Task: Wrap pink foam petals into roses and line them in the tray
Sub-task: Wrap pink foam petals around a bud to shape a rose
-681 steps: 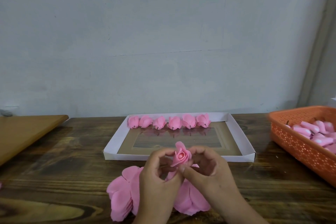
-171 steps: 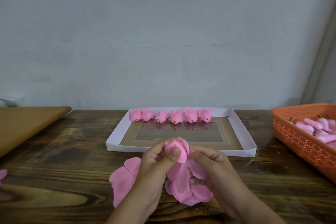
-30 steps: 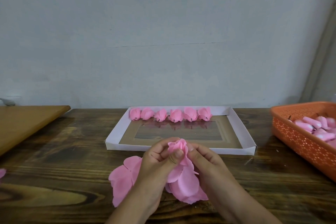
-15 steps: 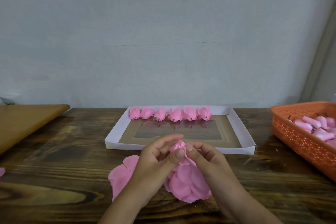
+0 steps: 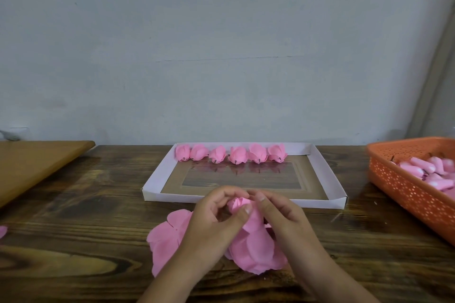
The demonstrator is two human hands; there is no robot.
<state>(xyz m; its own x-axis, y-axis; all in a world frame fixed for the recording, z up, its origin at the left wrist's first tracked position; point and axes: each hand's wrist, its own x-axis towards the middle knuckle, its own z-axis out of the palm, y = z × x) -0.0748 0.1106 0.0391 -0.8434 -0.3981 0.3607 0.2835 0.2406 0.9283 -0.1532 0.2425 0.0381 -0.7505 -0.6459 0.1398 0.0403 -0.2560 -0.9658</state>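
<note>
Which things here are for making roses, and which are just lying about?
For the job: hands, rose being wrapped, loose petals, tray, six finished roses, basket of buds.
Lying about: board, stray petal.

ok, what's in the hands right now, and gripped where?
Both the left hand and the right hand pinch a half-wrapped pink foam rose at its rolled top; loose petals hang below.

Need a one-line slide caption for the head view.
Both hands wrap pink foam petals into a rose before a white tray holding six finished roses.
</note>
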